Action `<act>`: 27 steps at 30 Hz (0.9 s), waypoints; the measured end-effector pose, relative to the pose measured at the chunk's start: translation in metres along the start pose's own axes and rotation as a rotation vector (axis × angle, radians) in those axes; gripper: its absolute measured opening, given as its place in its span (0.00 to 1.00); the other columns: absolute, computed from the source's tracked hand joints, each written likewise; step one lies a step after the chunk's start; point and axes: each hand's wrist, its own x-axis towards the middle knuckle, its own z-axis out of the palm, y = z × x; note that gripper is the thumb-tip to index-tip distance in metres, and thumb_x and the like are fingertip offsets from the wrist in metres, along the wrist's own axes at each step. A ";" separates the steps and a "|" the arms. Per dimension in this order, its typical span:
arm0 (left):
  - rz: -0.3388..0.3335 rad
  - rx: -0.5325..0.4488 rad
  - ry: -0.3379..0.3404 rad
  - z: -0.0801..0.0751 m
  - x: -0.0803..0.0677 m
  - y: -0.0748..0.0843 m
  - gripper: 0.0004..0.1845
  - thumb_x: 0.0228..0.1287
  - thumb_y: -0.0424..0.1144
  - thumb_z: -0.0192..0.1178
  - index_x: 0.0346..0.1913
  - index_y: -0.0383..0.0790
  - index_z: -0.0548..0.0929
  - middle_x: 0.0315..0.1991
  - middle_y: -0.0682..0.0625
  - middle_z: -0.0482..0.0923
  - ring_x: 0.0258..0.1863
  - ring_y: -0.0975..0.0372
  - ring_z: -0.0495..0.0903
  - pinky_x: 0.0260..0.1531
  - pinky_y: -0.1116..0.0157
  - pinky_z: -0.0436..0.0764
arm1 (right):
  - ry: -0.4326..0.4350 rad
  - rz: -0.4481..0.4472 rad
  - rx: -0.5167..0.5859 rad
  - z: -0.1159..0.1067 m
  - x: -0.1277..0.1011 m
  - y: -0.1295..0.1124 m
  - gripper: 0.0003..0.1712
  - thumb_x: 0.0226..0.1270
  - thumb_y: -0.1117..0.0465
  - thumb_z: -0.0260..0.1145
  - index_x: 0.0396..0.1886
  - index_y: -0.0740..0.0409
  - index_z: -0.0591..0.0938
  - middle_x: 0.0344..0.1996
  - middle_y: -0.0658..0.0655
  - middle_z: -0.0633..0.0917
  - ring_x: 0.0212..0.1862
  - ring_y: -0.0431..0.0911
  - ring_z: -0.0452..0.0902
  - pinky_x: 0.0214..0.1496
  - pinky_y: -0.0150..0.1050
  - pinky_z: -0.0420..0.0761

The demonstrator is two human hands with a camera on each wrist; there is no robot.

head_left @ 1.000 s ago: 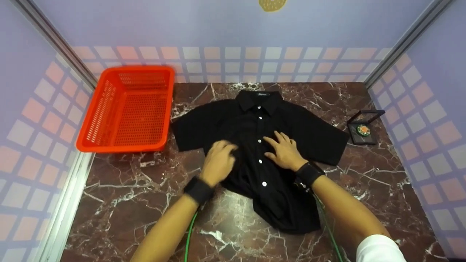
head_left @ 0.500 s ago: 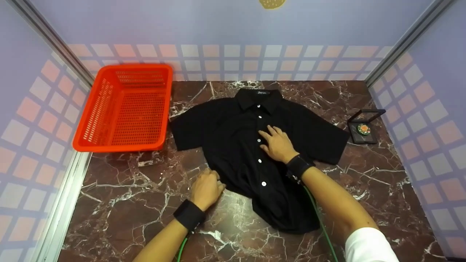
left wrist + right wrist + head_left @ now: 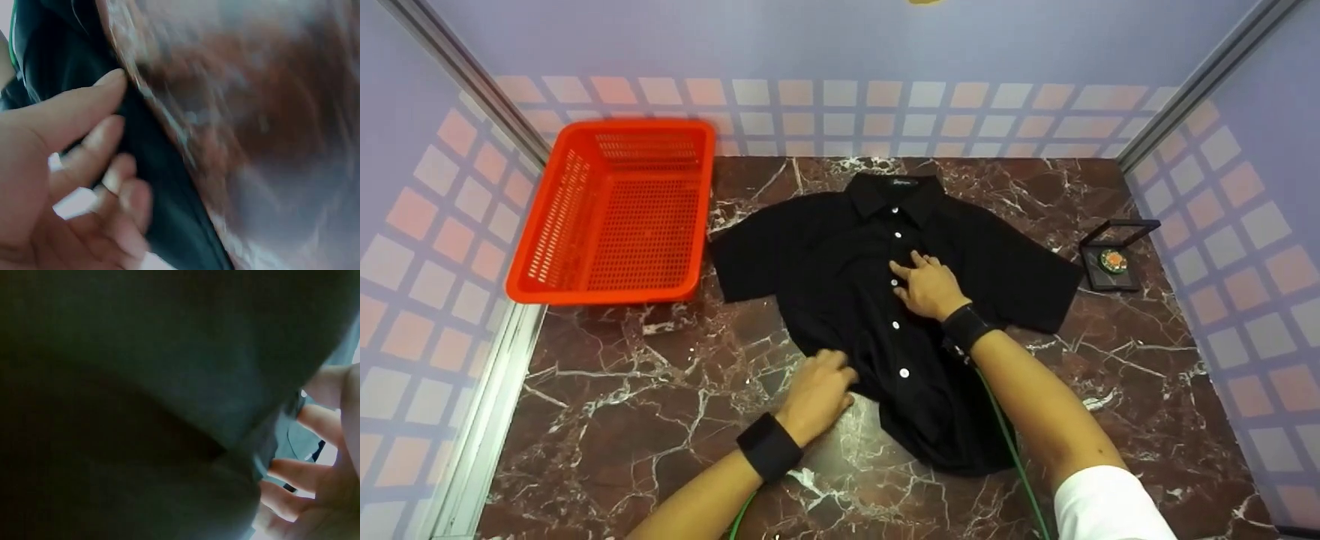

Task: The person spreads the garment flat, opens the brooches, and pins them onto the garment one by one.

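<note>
A black short-sleeved button-up shirt lies front up, collar at the far side, its lower part wrinkled and bent toward the right. My right hand rests with spread fingers on the chest beside the white button row. At the left lower edge of the shirt, my left hand is slightly blurred. In the left wrist view, the thumb and loosely bent fingers overlap the black cloth, with a gap between them. Dark fabric fills most of the right wrist view, the right fingers touching its edge.
A red plastic basket stands at the back left. A small black open display case with a round green-and-orange piece sits right of the shirt. Patterned walls enclose the marble-look table. Green cables trail from the wrists.
My left hand has moved off the shirt's front to its left lower edge, then slightly right along it. My right hand has shifted slightly up and left on the chest.
</note>
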 end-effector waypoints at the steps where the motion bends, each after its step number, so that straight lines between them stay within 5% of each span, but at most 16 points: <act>1: 0.047 0.004 -0.009 0.002 0.002 0.001 0.12 0.47 0.41 0.77 0.36 0.44 0.88 0.37 0.50 0.79 0.40 0.55 0.77 0.37 0.58 0.75 | -0.008 0.000 -0.001 -0.002 0.001 0.000 0.31 0.72 0.50 0.62 0.73 0.47 0.73 0.70 0.74 0.67 0.67 0.71 0.66 0.63 0.64 0.71; 5: 0.120 0.032 -0.035 0.008 0.011 0.003 0.13 0.55 0.42 0.74 0.43 0.44 0.88 0.42 0.50 0.80 0.43 0.55 0.77 0.39 0.60 0.74 | -0.034 -0.004 -0.017 -0.007 0.003 0.001 0.32 0.70 0.49 0.65 0.72 0.47 0.73 0.69 0.73 0.68 0.69 0.68 0.65 0.67 0.59 0.69; 13: 0.138 0.057 -0.072 0.009 0.018 -0.003 0.06 0.61 0.44 0.69 0.33 0.46 0.88 0.32 0.52 0.82 0.35 0.57 0.78 0.34 0.62 0.72 | -0.100 -0.019 -0.013 -0.011 0.006 -0.002 0.34 0.70 0.49 0.66 0.73 0.49 0.72 0.70 0.74 0.65 0.72 0.66 0.61 0.71 0.57 0.65; 22: 0.218 -0.011 -0.236 -0.013 -0.005 -0.018 0.10 0.69 0.44 0.60 0.32 0.43 0.84 0.33 0.50 0.81 0.34 0.56 0.76 0.34 0.61 0.73 | -0.116 -0.032 -0.014 -0.011 0.003 -0.002 0.34 0.71 0.50 0.65 0.74 0.49 0.70 0.70 0.74 0.64 0.74 0.64 0.60 0.72 0.57 0.63; 27: 0.208 0.001 -0.298 -0.022 -0.020 -0.025 0.09 0.71 0.42 0.59 0.33 0.43 0.82 0.35 0.50 0.78 0.36 0.56 0.74 0.39 0.59 0.75 | -0.120 -0.029 -0.016 -0.011 0.003 -0.002 0.34 0.71 0.50 0.65 0.75 0.50 0.70 0.70 0.75 0.64 0.73 0.65 0.59 0.73 0.57 0.62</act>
